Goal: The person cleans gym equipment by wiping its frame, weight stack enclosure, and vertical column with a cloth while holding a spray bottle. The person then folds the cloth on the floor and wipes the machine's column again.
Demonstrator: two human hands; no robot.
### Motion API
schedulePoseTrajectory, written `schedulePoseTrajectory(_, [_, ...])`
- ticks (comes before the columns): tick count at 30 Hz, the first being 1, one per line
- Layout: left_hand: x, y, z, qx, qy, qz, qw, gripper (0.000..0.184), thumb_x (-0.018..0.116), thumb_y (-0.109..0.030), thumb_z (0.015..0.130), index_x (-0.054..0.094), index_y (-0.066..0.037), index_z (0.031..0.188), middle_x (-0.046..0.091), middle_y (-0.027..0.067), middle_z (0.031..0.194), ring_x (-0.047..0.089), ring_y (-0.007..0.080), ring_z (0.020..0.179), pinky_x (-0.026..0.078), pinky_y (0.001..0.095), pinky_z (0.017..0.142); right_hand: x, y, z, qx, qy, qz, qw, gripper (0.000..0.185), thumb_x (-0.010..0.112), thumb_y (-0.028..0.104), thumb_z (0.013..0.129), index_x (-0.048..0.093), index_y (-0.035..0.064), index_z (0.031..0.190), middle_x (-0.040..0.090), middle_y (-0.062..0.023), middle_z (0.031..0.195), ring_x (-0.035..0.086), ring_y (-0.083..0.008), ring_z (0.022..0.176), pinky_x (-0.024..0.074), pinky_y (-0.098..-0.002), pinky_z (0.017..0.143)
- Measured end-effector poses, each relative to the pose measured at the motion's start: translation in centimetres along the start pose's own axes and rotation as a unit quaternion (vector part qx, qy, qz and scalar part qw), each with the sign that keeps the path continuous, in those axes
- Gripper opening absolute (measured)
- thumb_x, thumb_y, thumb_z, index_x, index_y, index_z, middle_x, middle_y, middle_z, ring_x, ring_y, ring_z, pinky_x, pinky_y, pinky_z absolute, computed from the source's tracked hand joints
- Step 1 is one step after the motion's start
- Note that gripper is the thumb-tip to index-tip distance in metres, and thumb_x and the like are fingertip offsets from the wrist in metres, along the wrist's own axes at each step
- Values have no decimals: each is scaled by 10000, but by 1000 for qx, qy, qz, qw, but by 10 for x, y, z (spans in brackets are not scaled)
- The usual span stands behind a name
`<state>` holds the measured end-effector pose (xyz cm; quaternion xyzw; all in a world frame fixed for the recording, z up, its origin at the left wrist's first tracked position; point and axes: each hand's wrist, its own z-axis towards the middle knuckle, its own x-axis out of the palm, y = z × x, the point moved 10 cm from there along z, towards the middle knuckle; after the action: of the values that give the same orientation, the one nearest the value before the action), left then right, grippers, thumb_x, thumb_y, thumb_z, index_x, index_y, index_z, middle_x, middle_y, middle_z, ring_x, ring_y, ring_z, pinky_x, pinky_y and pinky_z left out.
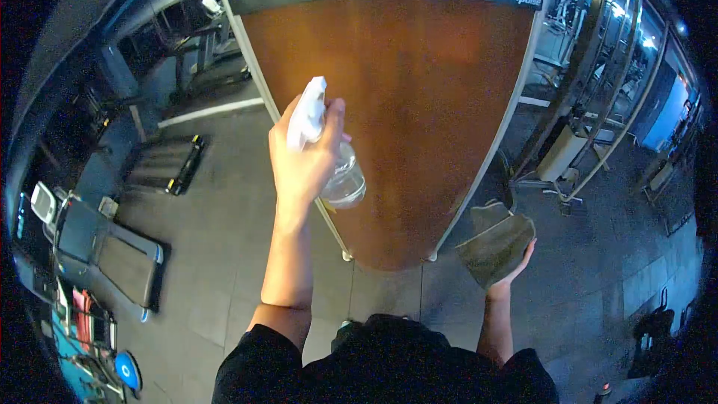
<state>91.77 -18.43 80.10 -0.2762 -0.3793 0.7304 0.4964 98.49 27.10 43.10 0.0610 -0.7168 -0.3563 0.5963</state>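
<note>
The left hand [299,168] grips a spray bottle [346,182] and the right hand [521,267] holds a cloth [497,249], while even spraying needs the nozzle [318,84] squarely facing the brown board [404,112]

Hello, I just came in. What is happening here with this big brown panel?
A person holds a clear spray bottle with a white trigger in the left hand, raised in front of the brown panel. The right hand, lower and off to the side, holds a grey cloth. The cloth is apart from the panel. Whether any spray is coming out, I cannot tell.
</note>
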Motion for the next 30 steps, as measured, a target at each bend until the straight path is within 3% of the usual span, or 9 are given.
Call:
schedulePoseTrajectory(4, [20, -20, 1, 44, -9, 18, 999, 314, 741, -214, 963, 708, 25, 1164, 717, 81, 749, 701, 133, 611, 546, 292, 575, 15, 6, -3, 58, -1, 98, 994, 684, 465, 662, 998, 550, 164, 1459, 542, -88, 1487, 525, -329, 1323, 426, -531, 1123])
schedulePoseTrajectory(6, [35, -28, 5, 53, 7, 1, 999, 294, 747, -208, 947, 719, 15, 1138, 730, 127, 765, 721, 172, 638, 550, 318, 598, 12, 4, -6, 55, -12, 99, 993, 680, 467, 654, 999, 548, 162, 1461, 545, -87, 1486, 524, -328, 1325, 424, -530, 1125])
schedulePoseTrajectory(7, [47, -22, 12, 91, 35, 36, 995, 457, 761, -233, 969, 645, 15, 1335, 725, 66, 897, 700, 137, 634, 531, 261, 569, 11, -2, -5, 56, 5, 108, 993, 680, 467, 652, 999, 550, 158, 1460, 549, -88, 1482, 526, -328, 1324, 433, -532, 1116])
schedulePoseTrajectory(12, [90, -52, 7, 159, 63, 162, 972, 386, 760, -302, 933, 714, 1, 1167, 736, 141, 845, 737, 208, 740, 568, 354, 676, -8, -20, -9, 58, 11, 124, 991, 672, 458, 637, 1005, 552, 148, 1457, 559, -92, 1472, 528, -329, 1326, 444, -534, 1105])
schedulePoseTrajectory(18, [125, -37, -8, 166, 130, 136, 968, 346, 753, -298, 930, 723, -8, 1116, 735, 181, 873, 748, 255, 805, 559, 374, 713, 32, -19, -19, 51, 0, 142, 989, 675, 481, 628, 994, 552, 141, 1456, 551, -93, 1483, 521, -337, 1340, 417, -519, 1127])
schedulePoseTrajectory(25, [43, 41, -67, 94, 118, 40, 988, 324, 764, -209, 950, 697, 28, 1161, 690, 67, 761, 717, 144, 636, 560, 290, 550, 201, 91, 59, -233, 10, -12, 972, 674, 513, 621, 996, 548, 100, 1422, 584, -85, 1370, 547, -277, 1242, 438, -459, 1065])
schedulePoseTrajectory(27, [-2, 78, -99, -14, 107, 36, 994, 277, 763, -203, 950, 698, 19, 1103, 680, 57, 740, 709, 131, 653, 554, 286, 561, 253, 108, 105, -356, 11, -116, 927, 620, 485, 562, 1047, 572, 42, 1373, 610, -82, 1299, 551, -256, 1197, 408, -421, 1089])
schedulePoseTrajectory(28, [-26, 98, -119, -93, 101, 30, 990, 254, 762, -199, 948, 696, 12, 1072, 675, 56, 728, 703, 122, 661, 545, 284, 566, 288, 115, 122, -547, 21, -340, 764, 600, 487, 506, 1069, 585, -8, 1364, 607, -125, 1373, 532, -279, 1288, 369, -420, 1141])
schedulePoseTrajectory(30, [-77, 124, -151, -122, 72, 106, 984, 203, 766, -173, 901, 643, -11, 881, 652, 125, 686, 659, 217, 629, 526, 373, 603, 376, 105, 107, -502, 9, -343, 794, 645, 543, 491, 1047, 544, -50, 1399, 546, -184, 1455, 475, -320, 1368, 341, -420, 1171])
